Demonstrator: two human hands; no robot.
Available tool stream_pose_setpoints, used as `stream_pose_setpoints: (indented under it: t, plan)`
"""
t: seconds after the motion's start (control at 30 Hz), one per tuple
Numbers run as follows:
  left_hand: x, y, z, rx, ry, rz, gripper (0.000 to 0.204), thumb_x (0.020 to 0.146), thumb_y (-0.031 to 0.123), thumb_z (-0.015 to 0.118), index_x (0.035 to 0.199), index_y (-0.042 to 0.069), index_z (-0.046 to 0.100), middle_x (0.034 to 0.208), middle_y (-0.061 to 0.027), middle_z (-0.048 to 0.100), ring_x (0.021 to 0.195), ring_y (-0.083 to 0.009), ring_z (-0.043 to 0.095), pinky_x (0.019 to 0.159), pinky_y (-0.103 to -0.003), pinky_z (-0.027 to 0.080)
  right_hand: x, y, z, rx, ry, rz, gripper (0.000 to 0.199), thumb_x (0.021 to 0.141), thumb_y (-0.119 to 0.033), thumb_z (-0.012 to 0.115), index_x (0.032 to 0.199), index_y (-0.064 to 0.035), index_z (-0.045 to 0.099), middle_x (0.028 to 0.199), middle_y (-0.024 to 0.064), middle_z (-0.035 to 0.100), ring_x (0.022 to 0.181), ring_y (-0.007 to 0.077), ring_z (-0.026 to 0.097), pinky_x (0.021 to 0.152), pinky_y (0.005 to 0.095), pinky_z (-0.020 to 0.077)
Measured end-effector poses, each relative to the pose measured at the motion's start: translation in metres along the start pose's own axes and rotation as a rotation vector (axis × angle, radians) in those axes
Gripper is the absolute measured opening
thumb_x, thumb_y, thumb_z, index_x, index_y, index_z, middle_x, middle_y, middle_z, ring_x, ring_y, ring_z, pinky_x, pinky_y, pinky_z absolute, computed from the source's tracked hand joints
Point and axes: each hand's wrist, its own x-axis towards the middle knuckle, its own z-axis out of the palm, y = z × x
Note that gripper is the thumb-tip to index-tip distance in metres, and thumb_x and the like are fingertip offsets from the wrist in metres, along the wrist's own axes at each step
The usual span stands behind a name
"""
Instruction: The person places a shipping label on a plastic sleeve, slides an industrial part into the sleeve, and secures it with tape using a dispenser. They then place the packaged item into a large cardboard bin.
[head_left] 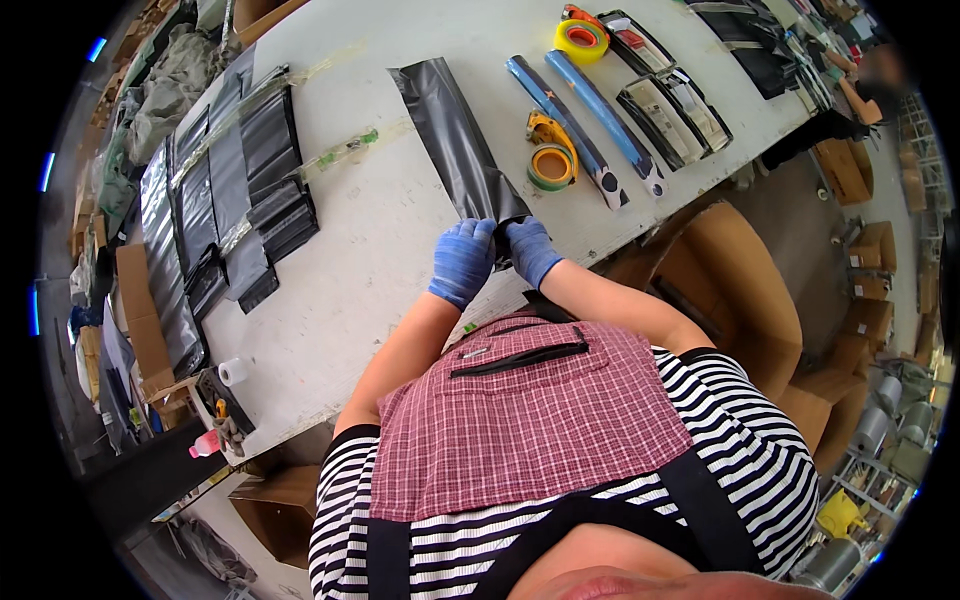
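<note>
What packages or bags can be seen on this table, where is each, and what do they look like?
Black bag: table middle, long flat glossy strip; near end held by left hand and right hand.
Bag stack: table left, flat dark grey pouches, overlapping.
Blue tubes: right of the bag, two long wrapped strips.
Clear packs: far right, flat rectangles, black edges.
Cardboard boxes: floor right, brown, open.
</note>
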Motion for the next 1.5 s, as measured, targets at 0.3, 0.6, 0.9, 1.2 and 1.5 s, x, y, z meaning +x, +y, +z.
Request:
stream_pose_setpoints:
  t: [0.3, 0.6, 0.9, 1.2, 1.5]
  plan:
    - [-0.013, -0.011, 0.001, -0.268, 0.149, -0.344, 0.023, 0.089, 0.015, 0.064, 0.108, 0.004, 0.06, 0.092, -0.0154, 0.065, 0.085, -0.0313, 0.063, 0.078, -0.042, 0.05, -0.034, -0.029, -0.028, -0.912, -0.239, -0.857, 0.012, 0.088, -0.016, 0.066, 0.098, -0.0097, 0.069, 0.096, 0.0146, 0.069, 0.089, 0.0313, 0.066, 0.076, 0.0398, 0.0539]
    - [-0.023, -0.029, 0.019, -1.241, -0.359, -1.197, 0.025, 0.092, 0.024, 0.064, 0.11, 0.007, 0.063, 0.095, -0.0102, 0.069, 0.081, -0.023, 0.066, 0.065, -0.032, 0.054, -0.059, -0.026, -0.037, 0.483, -0.362, 0.322, 0.009, 0.09, -0.011, 0.063, 0.099, -0.0092, 0.06, 0.093, 0.0069, 0.067, 0.088, 0.0236, 0.066, 0.072, 0.0373, 0.056]
    - [-0.04, -0.047, 0.04, -1.155, -0.299, -1.235, 0.021, 0.093, 0.018, 0.06, 0.107, 0.003, 0.063, 0.092, -0.0119, 0.069, 0.074, -0.0231, 0.068, 0.06, -0.034, 0.056, -0.062, -0.029, -0.042, 0.136, -0.33, 0.201, 0.013, 0.09, -0.021, 0.068, 0.092, -0.0091, 0.064, 0.079, 0.0029, 0.067, 0.062, 0.0134, 0.063, 0.053, 0.0284, 0.0506]
    - [-0.033, -0.029, 0.021, -1.291, -0.373, -1.267, 0.018, 0.093, 0.018, 0.059, 0.104, 0.003, 0.063, 0.091, -0.0122, 0.07, 0.076, -0.0239, 0.07, 0.061, -0.033, 0.057, -0.067, -0.024, -0.031, -1.051, -0.363, -0.914, 0.021, 0.086, -0.018, 0.066, 0.106, -0.0108, 0.068, 0.089, 0.0154, 0.066, 0.084, 0.036, 0.064, 0.078, 0.0421, 0.0527]
    - [-0.033, -0.032, 0.029, -1.256, -0.347, -1.269, 0.016, 0.094, 0.015, 0.058, 0.101, 0.002, 0.063, 0.086, -0.0114, 0.07, 0.073, -0.023, 0.069, 0.06, -0.034, 0.057, -0.063, -0.034, -0.038, -1.133, -0.543, -1.013, 0.013, 0.087, -0.018, 0.064, 0.096, -0.0092, 0.064, 0.095, 0.0135, 0.063, 0.088, 0.0346, 0.062, 0.077, 0.0427, 0.0512]
